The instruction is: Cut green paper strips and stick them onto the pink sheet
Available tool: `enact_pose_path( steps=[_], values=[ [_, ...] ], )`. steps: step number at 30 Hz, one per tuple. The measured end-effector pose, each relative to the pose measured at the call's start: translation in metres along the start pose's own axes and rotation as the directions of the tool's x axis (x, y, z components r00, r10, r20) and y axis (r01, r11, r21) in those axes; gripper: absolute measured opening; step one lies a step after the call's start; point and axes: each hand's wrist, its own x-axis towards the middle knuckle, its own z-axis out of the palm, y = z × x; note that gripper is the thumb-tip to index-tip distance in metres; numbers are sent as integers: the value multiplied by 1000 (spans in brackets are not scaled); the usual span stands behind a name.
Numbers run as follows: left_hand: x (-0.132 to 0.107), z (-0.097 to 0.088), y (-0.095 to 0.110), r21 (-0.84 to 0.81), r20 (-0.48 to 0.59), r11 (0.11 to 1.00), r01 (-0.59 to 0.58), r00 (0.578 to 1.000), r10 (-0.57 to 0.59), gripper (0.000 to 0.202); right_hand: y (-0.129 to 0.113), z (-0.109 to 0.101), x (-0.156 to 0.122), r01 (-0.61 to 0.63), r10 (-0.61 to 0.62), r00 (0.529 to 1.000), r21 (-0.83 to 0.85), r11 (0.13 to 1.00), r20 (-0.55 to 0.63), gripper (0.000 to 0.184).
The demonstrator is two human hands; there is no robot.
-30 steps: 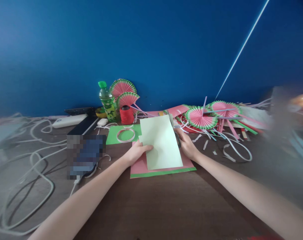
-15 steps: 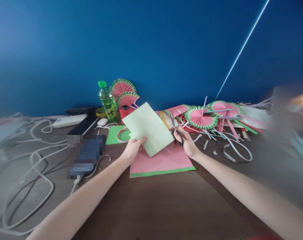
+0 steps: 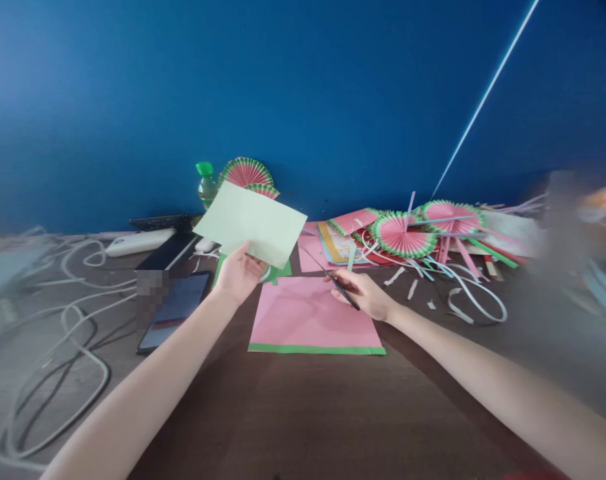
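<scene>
A pale green sheet of paper (image 3: pixel 253 220) is raised above the table, its lower edge gripped by my left hand (image 3: pixel 240 273). My right hand (image 3: pixel 365 293) holds black-handled scissors (image 3: pixel 340 287), blades pointing up and left. Below and between the hands lies a pink sheet of paper (image 3: pixel 313 317) with a green strip (image 3: pixel 317 349) along its near edge. A narrow pale green strip of paper (image 3: pixel 351 256) lies just beyond my right hand. A brighter green sheet (image 3: pixel 283 269) is partly covered by my left hand and the raised paper.
Pink and green pleated paper fans (image 3: pixel 405 235) sit at the back right among paper scraps (image 3: pixel 413 289). Another fan (image 3: pixel 247 172) stands by a green-capped bottle (image 3: pixel 206 180). On the left are a phone (image 3: pixel 175 310), a white power bank (image 3: pixel 140 243) and looping white cables (image 3: pixel 100 363).
My left hand has carried the pale green sheet left and away from the scissors. The scissors have tilted left and lowered over the pink paper. A narrow pale strip now shows behind my right hand.
</scene>
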Motion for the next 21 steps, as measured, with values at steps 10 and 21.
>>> enact_pose_path(
  steps=[10, 21],
  values=[
    [-6, 7, -2, -56, 80, 996, 65, 995, -60, 29, -9, 3, 0, -8, 8, 985, -1, 1000, 171, 29],
    [-14, 12, -12, -14, 84, 997, 82, 993, -81, 29, -14, 9, 0, -35, 10, 979, 121, 992, 204, 26]
  ],
)
